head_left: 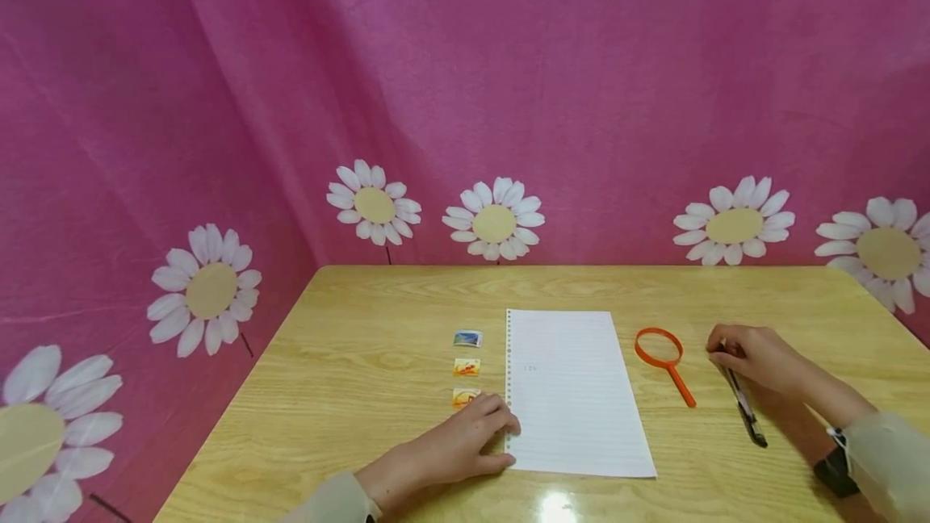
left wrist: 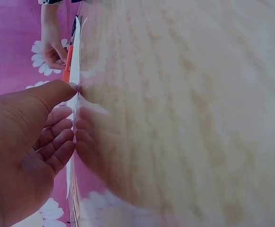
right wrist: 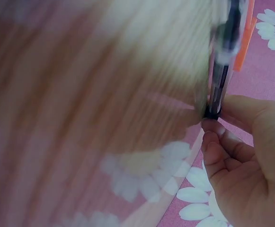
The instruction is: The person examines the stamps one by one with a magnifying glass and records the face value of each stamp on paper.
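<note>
A clear-barrelled pen with black ends (head_left: 743,408) lies at the right of the table. My right hand (head_left: 763,357) pinches its far end between thumb and fingertips; the right wrist view shows the black pen end (right wrist: 212,112) at those fingertips. My left hand (head_left: 461,442) rests on the table with fingers loosely bent, fingertips and thumb on the left edge of a lined sheet of paper (head_left: 574,402). The sheet has punched holes down that edge and small faint writing near its upper left. Just beyond my left hand is the nearest of three small picture cards, a yellow one (head_left: 463,396), partly hidden by it.
The other two cards, a yellow one (head_left: 467,367) and a blue one (head_left: 468,338), sit in a column left of the sheet. An orange magnifying glass (head_left: 672,370) lies between sheet and pen. A pink flowered curtain (head_left: 581,103) borders the wooden table (head_left: 363,345).
</note>
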`<state>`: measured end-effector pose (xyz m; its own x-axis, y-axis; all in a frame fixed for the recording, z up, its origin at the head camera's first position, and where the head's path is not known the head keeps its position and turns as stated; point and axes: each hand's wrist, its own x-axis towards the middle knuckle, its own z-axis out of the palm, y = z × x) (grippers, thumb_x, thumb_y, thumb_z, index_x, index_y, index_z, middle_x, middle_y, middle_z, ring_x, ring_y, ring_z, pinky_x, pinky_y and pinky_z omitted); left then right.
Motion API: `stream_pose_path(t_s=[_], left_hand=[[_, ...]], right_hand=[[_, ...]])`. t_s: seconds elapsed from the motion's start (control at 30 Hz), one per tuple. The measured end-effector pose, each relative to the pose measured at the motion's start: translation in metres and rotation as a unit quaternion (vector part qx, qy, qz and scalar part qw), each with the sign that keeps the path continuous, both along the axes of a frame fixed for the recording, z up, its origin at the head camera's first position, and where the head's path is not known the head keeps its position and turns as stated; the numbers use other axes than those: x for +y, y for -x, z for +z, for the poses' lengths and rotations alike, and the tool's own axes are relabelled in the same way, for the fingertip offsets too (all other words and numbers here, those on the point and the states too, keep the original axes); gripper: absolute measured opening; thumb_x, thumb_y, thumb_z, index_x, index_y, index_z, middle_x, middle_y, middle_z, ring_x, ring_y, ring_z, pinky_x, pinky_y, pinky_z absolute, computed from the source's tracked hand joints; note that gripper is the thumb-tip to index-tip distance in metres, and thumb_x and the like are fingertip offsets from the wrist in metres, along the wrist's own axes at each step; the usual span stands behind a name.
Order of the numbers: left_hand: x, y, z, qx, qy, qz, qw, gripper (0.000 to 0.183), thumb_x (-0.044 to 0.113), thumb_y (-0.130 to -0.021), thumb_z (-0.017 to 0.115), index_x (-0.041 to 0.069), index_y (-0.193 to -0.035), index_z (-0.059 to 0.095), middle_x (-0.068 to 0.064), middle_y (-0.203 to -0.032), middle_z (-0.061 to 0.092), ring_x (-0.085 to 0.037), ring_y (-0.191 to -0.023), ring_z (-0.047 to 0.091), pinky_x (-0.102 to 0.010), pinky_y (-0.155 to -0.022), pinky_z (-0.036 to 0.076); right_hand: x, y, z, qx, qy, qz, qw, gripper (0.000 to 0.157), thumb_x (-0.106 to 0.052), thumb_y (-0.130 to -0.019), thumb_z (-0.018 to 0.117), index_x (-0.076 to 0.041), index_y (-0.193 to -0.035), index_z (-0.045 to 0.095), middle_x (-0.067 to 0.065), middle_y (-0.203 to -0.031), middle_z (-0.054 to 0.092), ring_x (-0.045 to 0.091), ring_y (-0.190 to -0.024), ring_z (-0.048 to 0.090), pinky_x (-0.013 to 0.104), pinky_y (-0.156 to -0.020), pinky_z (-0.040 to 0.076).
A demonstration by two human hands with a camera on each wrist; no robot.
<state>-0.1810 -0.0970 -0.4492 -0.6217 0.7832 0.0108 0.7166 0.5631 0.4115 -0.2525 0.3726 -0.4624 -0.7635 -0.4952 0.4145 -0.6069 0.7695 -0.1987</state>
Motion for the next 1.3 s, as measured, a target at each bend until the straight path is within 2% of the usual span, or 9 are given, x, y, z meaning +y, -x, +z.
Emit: stream_pose_path(t_s=[0.2, 0.43, 0.7, 0.9, 1.03, 1.3], left_hand=[[0.001, -0.001, 0.001, 0.013, 0.007, 0.001, 0.9999, 0.025, 0.031, -0.096, 0.063, 0.016, -0.116, 0.059, 0.006, -0.112, 0.051, -0.003, -0.1, 0.043, -0.018, -0.093, 0.043], [0.0, -0.003, 0.0, 0.02, -0.005, 0.001, 0.9998, 0.025, 0.03, -0.095, 0.064, 0.015, -0.115, 0.06, 0.006, -0.11, 0.051, -0.002, -0.096, 0.041, -0.014, -0.088, 0.041], [0.0, -0.003, 0.003, -0.002, -0.023, 0.042, 0.9989, 0.027, 0.028, -0.095, 0.064, 0.014, -0.117, 0.061, 0.004, -0.115, 0.053, -0.003, -0.101, 0.045, -0.017, -0.091, 0.045], [-0.005, 0.006, 0.001, 0.011, -0.06, 0.063, 0.9961, 0.021, 0.02, -0.095, 0.064, 0.01, -0.114, 0.061, 0.0, -0.111, 0.054, -0.009, -0.103, 0.052, -0.023, -0.094, 0.048], [-0.01, 0.014, -0.001, 0.032, -0.098, 0.083, 0.9912, 0.018, 0.014, -0.094, 0.065, 0.007, -0.11, 0.062, -0.004, -0.107, 0.057, -0.014, -0.098, 0.056, -0.024, -0.088, 0.05], [-0.02, 0.027, -0.005, 0.023, -0.137, 0.133, 0.9814, 0.019, 0.01, -0.091, 0.067, 0.003, -0.108, 0.064, -0.007, -0.104, 0.057, -0.019, -0.095, 0.058, -0.026, -0.083, 0.053]], right_hand=[[0.0, 0.001, 0.0, 0.008, -0.006, 0.008, 1.0, 0.025, 0.0, -0.076, 0.078, -0.016, -0.086, 0.062, -0.017, -0.068, 0.049, -0.01, -0.061, 0.03, 0.018, -0.053, 0.031], [-0.004, -0.005, 0.002, 0.022, 0.011, -0.016, 1.0, 0.024, -0.002, -0.076, 0.079, -0.015, -0.091, 0.064, -0.018, -0.059, 0.038, -0.009, -0.054, 0.025, 0.017, -0.05, 0.027], [-0.009, -0.011, 0.006, 0.033, 0.028, -0.043, 0.998, 0.021, -0.002, -0.076, 0.079, -0.011, -0.089, 0.065, -0.014, -0.061, 0.038, -0.008, -0.056, 0.025, 0.018, -0.05, 0.027], [-0.02, -0.017, 0.011, 0.014, 0.039, -0.072, 0.997, 0.018, 0.0, -0.079, 0.075, -0.008, -0.085, 0.061, -0.01, -0.065, 0.045, -0.008, -0.057, 0.03, 0.019, -0.05, 0.031], [-0.028, -0.022, 0.014, -0.002, 0.052, -0.083, 0.995, 0.018, 0.0, -0.08, 0.074, -0.008, -0.082, 0.058, -0.009, -0.064, 0.048, -0.007, -0.057, 0.033, 0.019, -0.049, 0.033], [-0.04, -0.034, 0.013, -0.022, 0.057, -0.089, 0.994, 0.017, 0.0, -0.08, 0.074, -0.008, -0.081, 0.058, -0.008, -0.063, 0.049, -0.007, -0.057, 0.033, 0.02, -0.05, 0.034]])
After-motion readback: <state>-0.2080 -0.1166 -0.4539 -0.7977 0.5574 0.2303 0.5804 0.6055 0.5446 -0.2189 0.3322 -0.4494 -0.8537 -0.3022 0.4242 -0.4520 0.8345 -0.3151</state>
